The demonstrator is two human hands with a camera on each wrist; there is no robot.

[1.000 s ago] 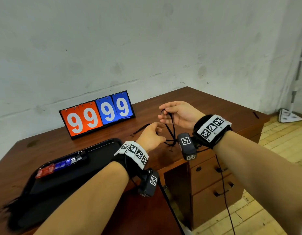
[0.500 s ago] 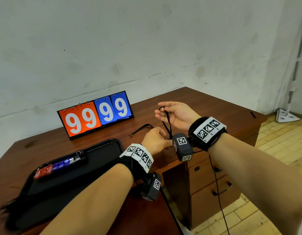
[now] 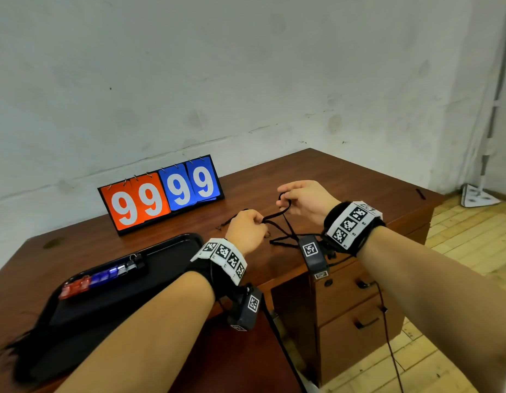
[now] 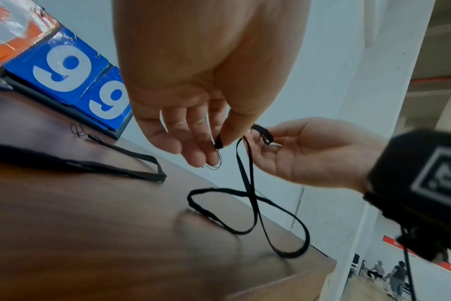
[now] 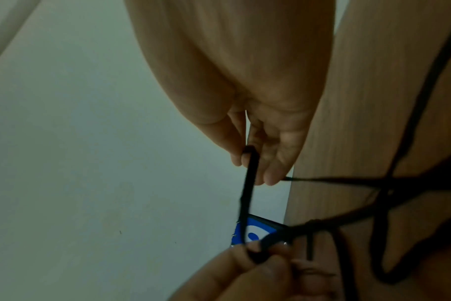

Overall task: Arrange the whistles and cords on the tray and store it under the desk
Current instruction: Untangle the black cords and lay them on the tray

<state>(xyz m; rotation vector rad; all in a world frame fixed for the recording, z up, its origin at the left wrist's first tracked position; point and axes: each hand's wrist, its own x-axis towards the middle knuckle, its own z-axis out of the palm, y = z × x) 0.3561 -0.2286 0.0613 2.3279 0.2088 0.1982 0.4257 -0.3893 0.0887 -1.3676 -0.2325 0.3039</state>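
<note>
Both hands hold one black cord [image 3: 277, 215] above the wooden desk [image 3: 345, 177]. My left hand [image 3: 246, 229] pinches one end of the cord [image 4: 218, 142] between thumb and fingertips. My right hand [image 3: 302, 198] pinches a fold of the same cord [image 5: 250, 160] higher up, and loose loops [image 4: 247, 211] hang down onto the desk. A second black cord [image 4: 131, 154] lies flat on the desk toward the scoreboard. The black tray [image 3: 172, 245] sits at the left with red, blue and dark whistles [image 3: 104, 276] in a row.
A flip scoreboard [image 3: 161, 192] showing 99 and 99 stands at the back of the desk by the white wall. Desk drawers [image 3: 356, 304] are below at the right, above a wooden floor. A dark frayed bundle [image 3: 16, 341] lies at the tray's near left corner.
The two hands have drawn apart, stretching the cord between them. The left hand moved left and down, and more cord now rests in loops on the desk.
</note>
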